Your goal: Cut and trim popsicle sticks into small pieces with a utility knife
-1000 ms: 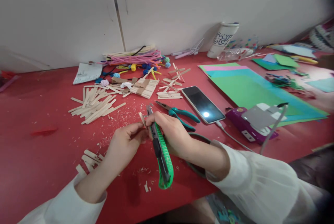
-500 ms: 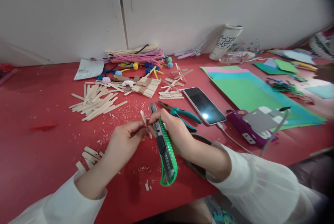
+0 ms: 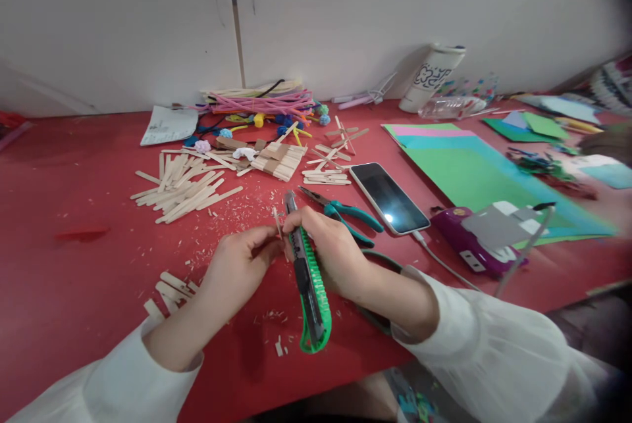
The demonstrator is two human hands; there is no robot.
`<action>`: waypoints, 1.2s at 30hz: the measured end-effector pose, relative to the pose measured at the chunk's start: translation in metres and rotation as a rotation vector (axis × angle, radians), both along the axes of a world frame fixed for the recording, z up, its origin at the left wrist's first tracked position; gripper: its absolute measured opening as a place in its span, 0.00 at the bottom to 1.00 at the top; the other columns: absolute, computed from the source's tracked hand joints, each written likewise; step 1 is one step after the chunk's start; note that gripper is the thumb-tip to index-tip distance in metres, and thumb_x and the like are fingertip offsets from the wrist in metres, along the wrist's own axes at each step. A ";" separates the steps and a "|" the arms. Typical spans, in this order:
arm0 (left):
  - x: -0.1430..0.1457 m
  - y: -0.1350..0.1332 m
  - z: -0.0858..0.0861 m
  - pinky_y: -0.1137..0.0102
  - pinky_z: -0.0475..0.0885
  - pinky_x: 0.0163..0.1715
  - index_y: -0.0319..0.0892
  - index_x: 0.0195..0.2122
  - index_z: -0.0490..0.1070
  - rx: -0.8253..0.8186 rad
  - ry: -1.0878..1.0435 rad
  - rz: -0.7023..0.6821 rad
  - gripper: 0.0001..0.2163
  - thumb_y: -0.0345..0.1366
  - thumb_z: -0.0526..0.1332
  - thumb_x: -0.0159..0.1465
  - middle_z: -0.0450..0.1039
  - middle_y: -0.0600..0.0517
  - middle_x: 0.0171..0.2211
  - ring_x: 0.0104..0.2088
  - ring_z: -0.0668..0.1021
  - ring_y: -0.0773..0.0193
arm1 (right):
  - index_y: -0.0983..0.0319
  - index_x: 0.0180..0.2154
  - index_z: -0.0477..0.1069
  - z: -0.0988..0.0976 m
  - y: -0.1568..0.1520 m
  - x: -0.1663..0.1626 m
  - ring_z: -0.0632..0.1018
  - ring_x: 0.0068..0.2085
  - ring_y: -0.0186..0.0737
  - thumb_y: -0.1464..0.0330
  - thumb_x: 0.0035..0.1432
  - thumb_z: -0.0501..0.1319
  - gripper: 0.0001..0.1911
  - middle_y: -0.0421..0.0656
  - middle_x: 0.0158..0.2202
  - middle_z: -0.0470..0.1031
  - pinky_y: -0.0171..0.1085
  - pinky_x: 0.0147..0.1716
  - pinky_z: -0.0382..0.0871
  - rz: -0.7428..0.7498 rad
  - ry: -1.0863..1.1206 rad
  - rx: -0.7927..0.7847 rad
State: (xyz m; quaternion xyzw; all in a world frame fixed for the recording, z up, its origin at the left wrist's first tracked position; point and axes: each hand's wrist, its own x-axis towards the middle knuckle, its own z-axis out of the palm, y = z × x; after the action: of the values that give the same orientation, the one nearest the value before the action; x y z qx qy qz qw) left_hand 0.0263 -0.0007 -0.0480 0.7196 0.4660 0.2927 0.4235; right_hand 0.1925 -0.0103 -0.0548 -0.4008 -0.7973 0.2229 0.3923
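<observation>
My left hand (image 3: 245,258) pinches a short wooden craft stick (image 3: 278,222) between thumb and fingers, seen nearly edge-on. Wrapped round a green utility knife (image 3: 311,291) is my right hand (image 3: 328,248); the blade points away from me, just right of the stick. The fingertips of both hands are close together around the stick, and whether the blade touches it I cannot tell. Pale wood shavings (image 3: 274,314) lie scattered on the red table (image 3: 108,304) under and around my hands. Several cut stick pieces (image 3: 172,288) rest beside my left forearm.
Beyond my hands lie a pile of craft sticks (image 3: 185,189), a bundled stack of sticks (image 3: 281,158) and pipe cleaners (image 3: 261,102). Teal pliers (image 3: 353,212), a phone (image 3: 390,199) on a cable, a purple device (image 3: 464,239) and coloured paper (image 3: 459,166) occupy the right side.
The stick has turned in my left fingers, from slanted to more upright and edge-on. The knife's handle end has swung slightly left. Both hands keep their grip.
</observation>
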 end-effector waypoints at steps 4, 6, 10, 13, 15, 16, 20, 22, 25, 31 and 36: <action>-0.001 0.000 -0.001 0.72 0.69 0.30 0.42 0.29 0.73 0.015 0.021 -0.002 0.09 0.36 0.55 0.59 0.75 0.55 0.26 0.29 0.76 0.62 | 0.58 0.34 0.58 0.006 -0.001 0.000 0.70 0.27 0.34 0.78 0.51 0.51 0.10 0.37 0.26 0.67 0.33 0.30 0.64 -0.003 -0.026 0.079; -0.001 0.001 0.000 0.72 0.69 0.30 0.42 0.28 0.73 0.005 0.010 -0.004 0.08 0.36 0.55 0.58 0.75 0.55 0.26 0.29 0.76 0.63 | 0.58 0.34 0.59 0.007 -0.002 0.000 0.70 0.27 0.35 0.78 0.52 0.51 0.09 0.37 0.26 0.67 0.33 0.29 0.64 -0.008 -0.037 0.094; 0.002 0.002 0.002 0.72 0.70 0.30 0.41 0.28 0.74 -0.119 -0.152 -0.026 0.07 0.34 0.57 0.57 0.75 0.55 0.25 0.28 0.76 0.64 | 0.57 0.33 0.59 0.005 0.000 0.001 0.71 0.29 0.36 0.74 0.56 0.51 0.05 0.37 0.27 0.68 0.34 0.31 0.64 -0.021 0.002 0.039; 0.003 0.003 0.002 0.73 0.71 0.29 0.41 0.28 0.74 -0.229 -0.322 -0.034 0.06 0.35 0.59 0.56 0.75 0.55 0.25 0.26 0.76 0.66 | 0.57 0.34 0.58 0.000 0.001 0.002 0.71 0.28 0.34 0.72 0.58 0.50 0.04 0.36 0.26 0.68 0.34 0.31 0.65 -0.002 0.093 -0.038; 0.003 0.004 0.001 0.74 0.71 0.29 0.41 0.28 0.74 -0.251 -0.367 -0.023 0.05 0.35 0.60 0.56 0.75 0.55 0.25 0.26 0.76 0.67 | 0.57 0.34 0.59 -0.002 0.000 0.002 0.70 0.27 0.33 0.73 0.59 0.49 0.05 0.35 0.25 0.68 0.33 0.31 0.65 0.010 0.158 -0.095; 0.003 0.004 0.000 0.74 0.71 0.29 0.41 0.27 0.74 -0.250 -0.369 -0.015 0.05 0.35 0.61 0.56 0.75 0.55 0.25 0.26 0.75 0.68 | 0.57 0.35 0.59 -0.003 0.000 0.002 0.70 0.26 0.32 0.73 0.60 0.49 0.05 0.35 0.25 0.67 0.33 0.30 0.64 0.012 0.177 -0.112; 0.002 0.004 -0.002 0.75 0.70 0.30 0.41 0.27 0.74 -0.204 -0.315 -0.012 0.05 0.34 0.60 0.56 0.75 0.55 0.24 0.27 0.76 0.68 | 0.57 0.34 0.60 -0.003 -0.001 0.003 0.69 0.25 0.32 0.73 0.59 0.50 0.05 0.35 0.24 0.67 0.32 0.28 0.64 -0.009 0.171 -0.122; 0.002 0.003 -0.002 0.74 0.71 0.32 0.41 0.27 0.74 -0.178 -0.279 -0.017 0.06 0.34 0.59 0.57 0.76 0.55 0.25 0.28 0.77 0.66 | 0.57 0.33 0.61 -0.002 -0.001 0.003 0.69 0.25 0.32 0.74 0.58 0.50 0.06 0.35 0.24 0.67 0.32 0.27 0.64 -0.020 0.151 -0.115; 0.001 0.003 -0.001 0.73 0.71 0.34 0.41 0.28 0.74 -0.140 -0.202 -0.021 0.06 0.35 0.58 0.58 0.77 0.55 0.26 0.31 0.78 0.64 | 0.57 0.34 0.60 -0.001 -0.002 0.003 0.70 0.26 0.34 0.74 0.56 0.51 0.06 0.35 0.24 0.68 0.33 0.28 0.64 -0.019 0.124 -0.105; 0.000 0.002 0.004 0.73 0.69 0.31 0.43 0.28 0.76 -0.031 -0.056 -0.007 0.07 0.35 0.58 0.57 0.77 0.57 0.26 0.30 0.77 0.64 | 0.57 0.35 0.60 0.002 -0.004 0.002 0.70 0.27 0.34 0.75 0.54 0.50 0.07 0.36 0.26 0.67 0.33 0.29 0.64 -0.029 0.041 0.005; 0.001 0.000 0.006 0.73 0.70 0.30 0.42 0.28 0.75 -0.016 -0.041 -0.028 0.08 0.34 0.56 0.57 0.77 0.56 0.25 0.29 0.77 0.63 | 0.58 0.33 0.59 0.008 -0.005 0.000 0.69 0.27 0.34 0.76 0.53 0.50 0.07 0.38 0.27 0.67 0.32 0.28 0.63 -0.036 -0.040 0.068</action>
State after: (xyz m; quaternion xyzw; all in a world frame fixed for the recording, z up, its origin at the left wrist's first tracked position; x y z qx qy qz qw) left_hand 0.0276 -0.0010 -0.0423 0.7166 0.4494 0.2975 0.4428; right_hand 0.1929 -0.0154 -0.0468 -0.4060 -0.8048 0.1805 0.3936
